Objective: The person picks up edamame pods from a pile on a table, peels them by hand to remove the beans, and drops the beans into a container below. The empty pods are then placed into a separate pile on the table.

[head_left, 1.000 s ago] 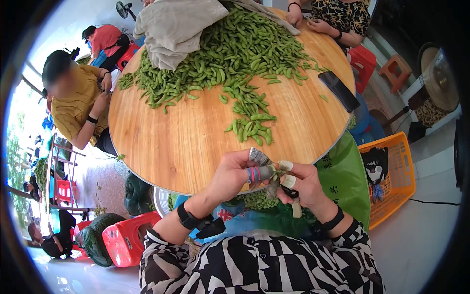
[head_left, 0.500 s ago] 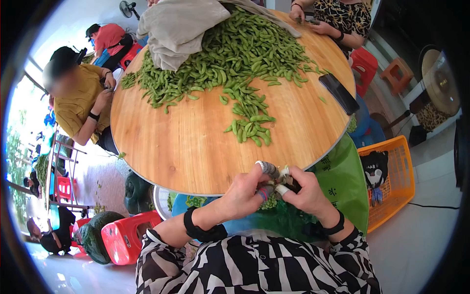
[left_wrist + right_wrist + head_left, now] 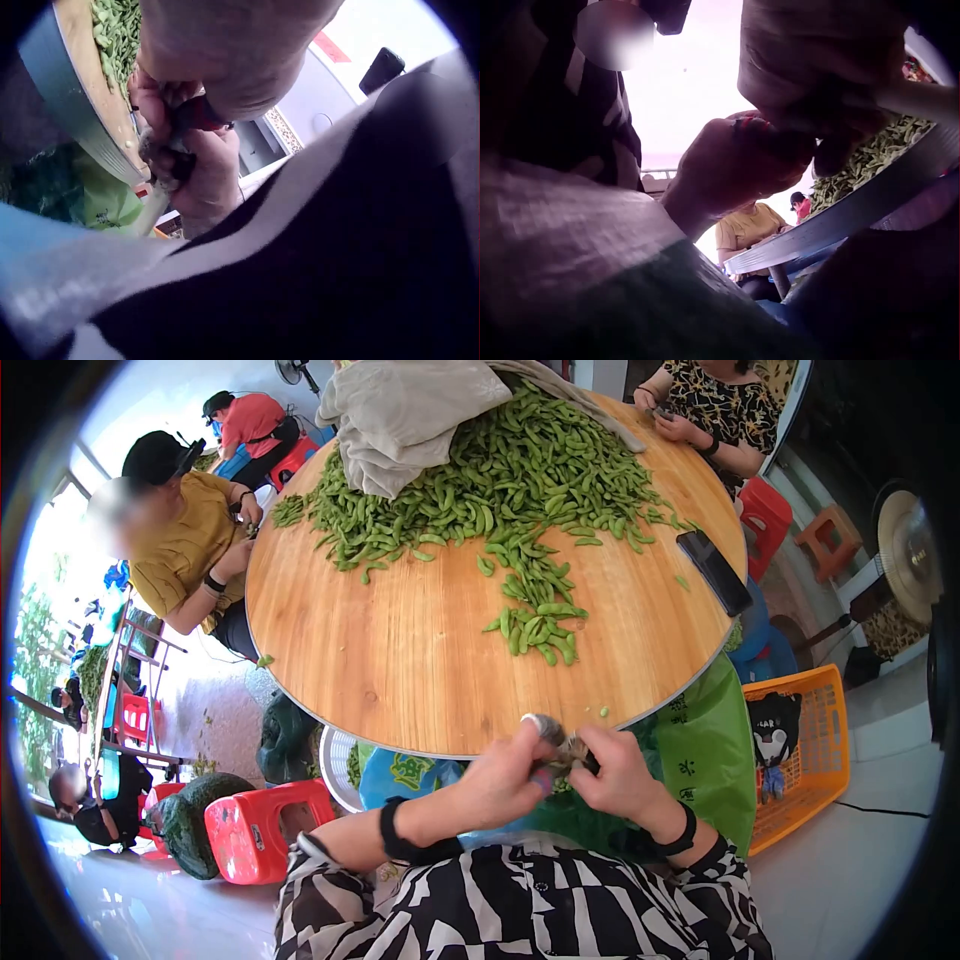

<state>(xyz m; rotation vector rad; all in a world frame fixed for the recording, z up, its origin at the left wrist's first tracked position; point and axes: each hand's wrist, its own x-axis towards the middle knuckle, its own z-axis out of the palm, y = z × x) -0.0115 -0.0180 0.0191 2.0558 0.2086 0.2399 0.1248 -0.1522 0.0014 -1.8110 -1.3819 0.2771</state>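
Both hands meet just past the near edge of the round wooden table (image 3: pixel 400 680). My left hand (image 3: pixel 500 780), with a grey fingertip cover (image 3: pixel 545 727), has its fingers curled against those of my right hand (image 3: pixel 622 775). Between the fingertips they pinch what looks like an edamame pod (image 3: pixel 572 750), mostly hidden by the fingers. In the left wrist view, a small dark thing (image 3: pixel 182 163) shows within the right hand; I cannot tell what it is. Ahead lies a small group of green edamame pods (image 3: pixel 540 630), trailing from a large pile (image 3: pixel 540 480). One green bean (image 3: pixel 603 711) lies near the edge.
A grey cloth (image 3: pixel 400 420) covers part of the pile. A black phone (image 3: pixel 714 573) lies at the table's right. Beside me are a green bag (image 3: pixel 715 750), an orange basket (image 3: pixel 800 760) and a red stool (image 3: pixel 262 830). Other people sit around, one in a yellow shirt (image 3: pixel 180 560).
The head view has shifted, so the table appears farther right. The hands have closed together over the pod, whose green showed between the fingertips earlier. A loose bean now shows near the table edge.
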